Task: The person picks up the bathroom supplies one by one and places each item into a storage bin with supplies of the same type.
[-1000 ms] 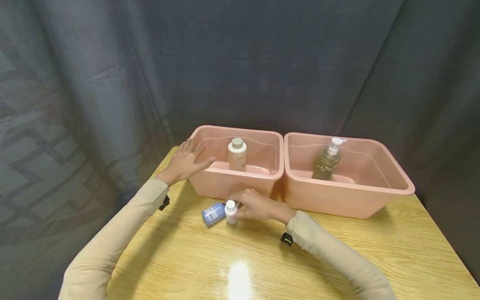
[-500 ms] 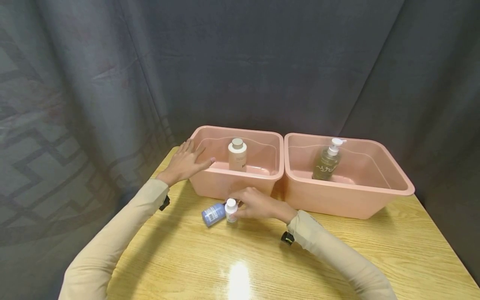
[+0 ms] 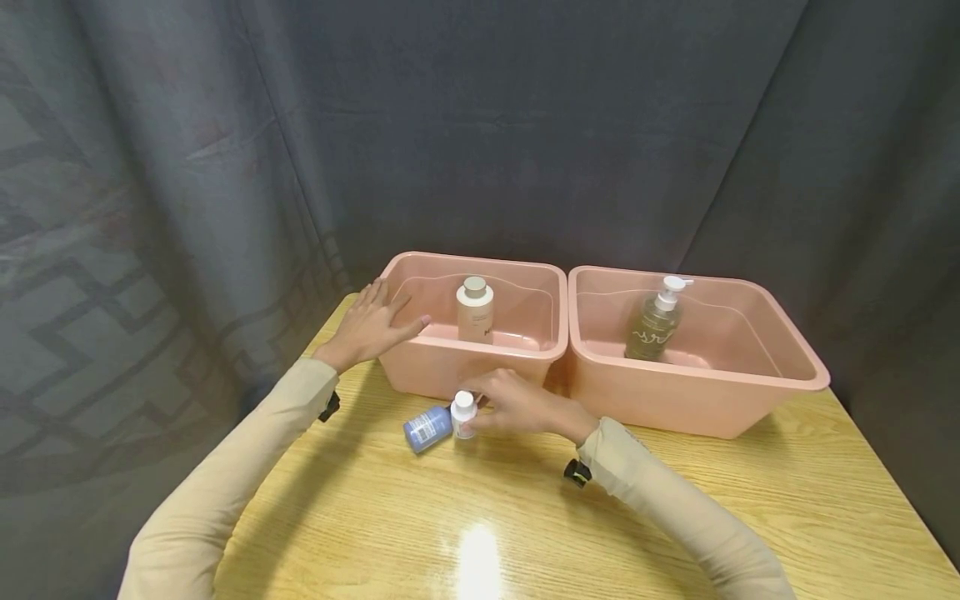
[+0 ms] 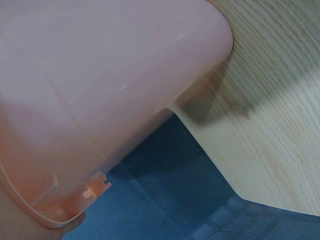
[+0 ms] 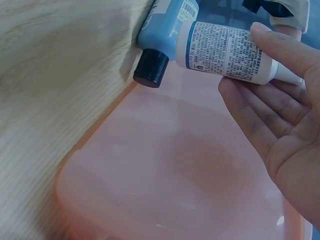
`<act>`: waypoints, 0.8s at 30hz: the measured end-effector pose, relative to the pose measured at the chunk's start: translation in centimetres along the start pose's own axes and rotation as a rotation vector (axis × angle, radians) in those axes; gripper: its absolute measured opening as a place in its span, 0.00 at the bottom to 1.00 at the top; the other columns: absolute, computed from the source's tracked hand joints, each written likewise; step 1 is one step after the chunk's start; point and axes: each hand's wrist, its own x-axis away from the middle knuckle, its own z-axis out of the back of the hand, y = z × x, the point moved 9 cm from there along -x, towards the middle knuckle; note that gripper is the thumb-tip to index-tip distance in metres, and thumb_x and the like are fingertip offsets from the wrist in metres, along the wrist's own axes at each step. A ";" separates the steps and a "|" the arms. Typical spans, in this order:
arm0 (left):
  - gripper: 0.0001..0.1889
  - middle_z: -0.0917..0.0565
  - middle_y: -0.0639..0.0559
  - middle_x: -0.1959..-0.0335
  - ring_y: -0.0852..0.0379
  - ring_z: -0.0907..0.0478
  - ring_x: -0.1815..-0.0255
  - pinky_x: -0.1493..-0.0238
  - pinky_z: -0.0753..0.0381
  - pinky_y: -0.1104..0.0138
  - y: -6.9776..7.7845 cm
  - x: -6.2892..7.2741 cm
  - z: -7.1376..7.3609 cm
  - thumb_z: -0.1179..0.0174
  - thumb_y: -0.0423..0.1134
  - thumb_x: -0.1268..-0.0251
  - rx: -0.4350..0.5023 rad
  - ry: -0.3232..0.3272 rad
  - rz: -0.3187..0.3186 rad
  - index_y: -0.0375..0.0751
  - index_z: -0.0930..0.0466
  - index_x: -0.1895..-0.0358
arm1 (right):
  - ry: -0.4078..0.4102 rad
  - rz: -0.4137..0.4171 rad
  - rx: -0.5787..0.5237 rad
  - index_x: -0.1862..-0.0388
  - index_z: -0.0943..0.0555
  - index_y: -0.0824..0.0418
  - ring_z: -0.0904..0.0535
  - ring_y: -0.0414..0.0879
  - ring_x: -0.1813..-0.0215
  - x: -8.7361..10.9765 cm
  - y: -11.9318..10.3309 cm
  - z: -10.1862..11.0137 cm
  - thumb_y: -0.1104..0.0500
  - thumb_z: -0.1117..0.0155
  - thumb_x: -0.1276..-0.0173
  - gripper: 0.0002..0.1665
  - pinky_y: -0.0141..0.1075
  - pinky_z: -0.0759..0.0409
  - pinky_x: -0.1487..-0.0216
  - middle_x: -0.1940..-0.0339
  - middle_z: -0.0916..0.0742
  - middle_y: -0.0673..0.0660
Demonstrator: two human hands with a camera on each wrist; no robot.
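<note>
My right hand [image 3: 517, 404] pinches a small white bottle [image 3: 464, 419] between thumb and fingers, in front of the left pink bin [image 3: 480, 371]. The right wrist view shows dense dark print on this bottle [image 5: 222, 51] and its narrow cap end towards the palm. Right beside it, a blue bottle [image 3: 427, 429] with a black cap [image 5: 150, 68] lies on its side on the table. My left hand [image 3: 371, 327] rests on the left rim of that same bin, fingers spread. In the left wrist view only a bit of this hand [image 4: 15, 215] shows, at the bin's edge.
Inside the left bin stands a white bottle with a grey cap [image 3: 475, 312]. A second pink bin [image 3: 697, 400] to the right holds a green pump bottle [image 3: 652, 331]. Both bins stand on a wooden table [image 3: 390, 525], with a dark curtain [image 3: 510, 133] behind.
My right hand and the small white bottle have shifted slightly up in the head view. The left hand and the blue bottle have stayed put.
</note>
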 end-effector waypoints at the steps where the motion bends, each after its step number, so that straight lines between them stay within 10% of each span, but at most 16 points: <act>1: 0.47 0.57 0.26 0.23 0.35 0.65 0.21 0.24 0.63 0.48 0.0 0.0 0.0 0.64 0.76 0.34 0.003 -0.002 0.001 0.49 0.50 0.20 | 0.003 0.002 0.003 0.56 0.18 0.60 0.18 0.35 0.60 0.0 0.0 0.1 0.58 0.23 0.42 0.17 0.29 0.18 0.56 0.62 0.15 0.47; 24: 0.46 0.59 0.28 0.23 0.36 0.66 0.21 0.24 0.64 0.48 0.1 0.2 0.1 0.63 0.75 0.34 0.013 -0.010 0.009 0.51 0.52 0.20 | 0.038 0.015 0.022 0.55 0.19 0.56 0.18 0.36 0.57 0.1 -1.0 2.9 0.55 0.24 0.39 0.16 0.33 0.18 0.53 0.61 0.15 0.43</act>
